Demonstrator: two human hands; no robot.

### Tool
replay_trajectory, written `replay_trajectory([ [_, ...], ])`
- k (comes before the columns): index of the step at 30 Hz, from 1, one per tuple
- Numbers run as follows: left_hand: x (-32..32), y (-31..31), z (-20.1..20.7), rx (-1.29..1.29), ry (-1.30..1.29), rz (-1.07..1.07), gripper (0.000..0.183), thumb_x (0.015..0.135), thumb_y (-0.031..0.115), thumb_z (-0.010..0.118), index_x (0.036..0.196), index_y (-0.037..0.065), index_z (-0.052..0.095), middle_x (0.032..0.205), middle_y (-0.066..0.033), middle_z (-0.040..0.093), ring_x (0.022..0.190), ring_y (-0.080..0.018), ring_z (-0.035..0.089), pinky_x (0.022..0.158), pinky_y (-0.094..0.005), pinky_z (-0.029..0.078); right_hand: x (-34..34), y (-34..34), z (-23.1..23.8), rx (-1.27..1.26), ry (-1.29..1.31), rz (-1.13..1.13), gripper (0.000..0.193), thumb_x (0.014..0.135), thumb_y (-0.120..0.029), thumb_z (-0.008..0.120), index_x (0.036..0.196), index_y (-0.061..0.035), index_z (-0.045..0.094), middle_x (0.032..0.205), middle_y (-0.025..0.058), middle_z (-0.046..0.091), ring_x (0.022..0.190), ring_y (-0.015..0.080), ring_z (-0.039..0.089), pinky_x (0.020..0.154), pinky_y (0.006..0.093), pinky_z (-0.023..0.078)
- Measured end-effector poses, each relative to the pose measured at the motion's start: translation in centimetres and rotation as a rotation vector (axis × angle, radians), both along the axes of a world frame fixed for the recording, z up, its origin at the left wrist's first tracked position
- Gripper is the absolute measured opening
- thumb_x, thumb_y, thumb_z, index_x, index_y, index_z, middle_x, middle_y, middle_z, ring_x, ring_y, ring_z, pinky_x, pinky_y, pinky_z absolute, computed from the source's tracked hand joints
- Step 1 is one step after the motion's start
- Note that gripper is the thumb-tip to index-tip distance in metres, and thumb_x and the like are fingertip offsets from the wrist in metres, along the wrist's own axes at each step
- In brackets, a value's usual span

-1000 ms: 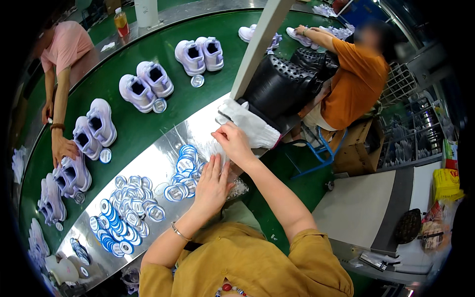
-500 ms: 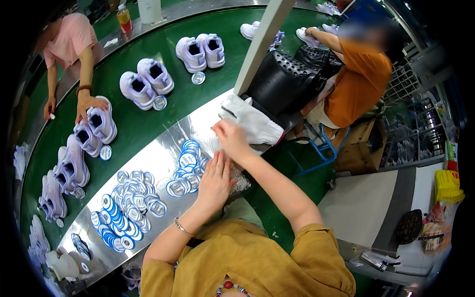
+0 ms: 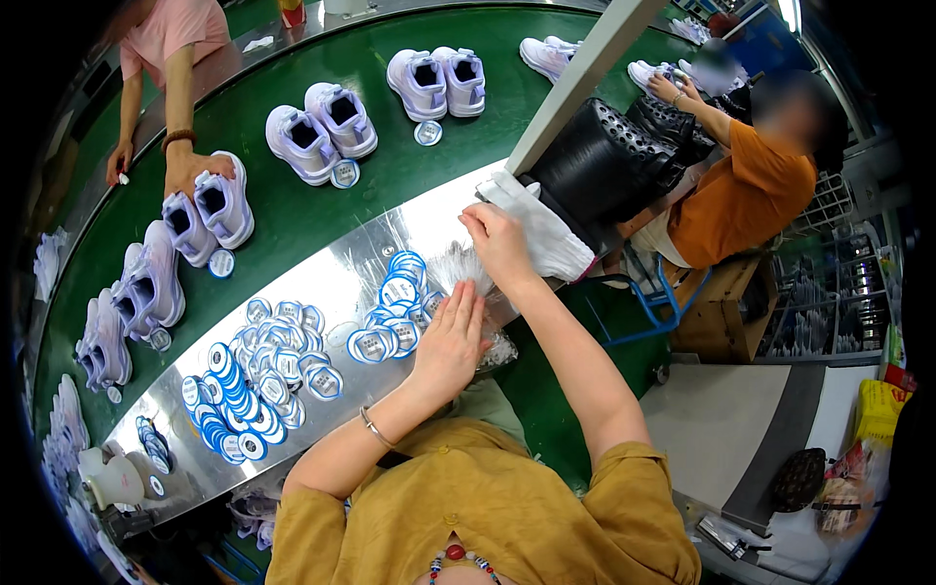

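Head view: I've got both bare hands over the steel table (image 3: 336, 278), right one farther forward, left one lower and nearer the torso.

Left hand (image 3: 450, 336): palm down, fingers straight and side by side, pointing up and slightly right. Nothing visibly gripped. Forearm runs in from lower left, elbow bent, metal bangle (image 3: 370, 427) at the wrist. Fingers lie over the edge of the clear plastic film (image 3: 452, 267); I can't tell how hard they press.

Right hand (image 3: 499, 242): forearm angles up and left from lower right, back of hand up, fingers curled, thumb side toward the left. Fingertips look drawn together above the film, but I can't tell whether they pinch any of it. White glove (image 3: 551, 232) sits just behind and right of that hand.

Film is on the table between the hands and the loose cluster of round blue-and-white tags (image 3: 398, 290), just left of the left fingers. Bigger tag pile (image 3: 288, 363) is farther left, well apart from both hands. Lavender sneakers (image 3: 419, 83) stand in pairs on the green belt (image 3: 409, 175) beyond.
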State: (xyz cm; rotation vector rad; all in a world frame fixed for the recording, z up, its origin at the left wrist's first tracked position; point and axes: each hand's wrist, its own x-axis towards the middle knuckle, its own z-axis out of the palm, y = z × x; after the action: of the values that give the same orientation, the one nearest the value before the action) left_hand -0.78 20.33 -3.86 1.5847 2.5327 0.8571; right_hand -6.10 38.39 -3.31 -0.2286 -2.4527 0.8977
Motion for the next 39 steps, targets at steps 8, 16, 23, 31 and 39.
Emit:
replay_trajectory([
  [8,-0.1,0.0,0.2,0.015,0.033,0.005,0.065,0.083,0.025,0.063,0.132,-0.011,0.041,0.144,-0.0277,0.034,0.135,-0.0382,0.033,0.111,-0.0446,0.029,-0.2,-0.3,0.9,0.349,0.022,0.019,0.009,0.086,-0.01,0.062,0.094,-0.0054,0.063,0.081,0.0131,0.064,0.074,0.0313,0.064,0.063,0.0392,0.05],
  [16,0.0,-0.1,0.3,-0.003,0.031,0.012,0.064,0.085,0.026,0.061,0.132,-0.012,0.041,0.143,-0.0283,0.035,0.135,-0.0381,0.034,0.111,-0.0446,0.029,-1.8,0.5,1.3,0.459,0.226,-0.097,0.008,0.085,-0.005,0.061,0.093,-0.0023,0.062,0.078,0.0124,0.062,0.072,0.0304,0.062,0.062,0.0391,0.049],
  [23,0.1,-0.2,0.1,-0.023,0.067,0.002,0.062,0.086,0.027,0.06,0.131,-0.012,0.042,0.142,-0.0279,0.036,0.134,-0.0373,0.035,0.111,-0.044,0.028,-1.4,0.1,3.5,0.583,0.33,0.003,0.012,0.082,0.0,0.063,0.094,-0.0003,0.06,0.071,0.0123,0.056,0.066,0.0307,0.057,0.058,0.0392,0.047],
  [31,-0.1,-0.2,0.4,0.057,0.028,0.005,0.061,0.084,0.024,0.063,0.131,-0.008,0.043,0.141,-0.0266,0.038,0.133,-0.0384,0.036,0.109,-0.0451,0.031,0.1,0.3,10.7,0.487,0.65,-0.199,0.015,0.083,0.004,0.065,0.096,0.0006,0.061,0.073,0.0123,0.059,0.062,0.0291,0.058,0.055,0.0356,0.047],
  [39,-0.8,-4.5,3.5,0.547,-0.062,0.254,0.027,0.084,0.006,0.061,0.109,-0.004,0.057,0.111,-0.0203,0.059,0.102,-0.038,0.056,0.088,-0.0428,0.045,5.5,-3.0,11.0,0.044,0.419,-0.231,0.009,0.086,0.003,0.062,0.095,0.0025,0.063,0.08,0.0132,0.064,0.065,0.0238,0.063,0.058,0.0291,0.049],
])
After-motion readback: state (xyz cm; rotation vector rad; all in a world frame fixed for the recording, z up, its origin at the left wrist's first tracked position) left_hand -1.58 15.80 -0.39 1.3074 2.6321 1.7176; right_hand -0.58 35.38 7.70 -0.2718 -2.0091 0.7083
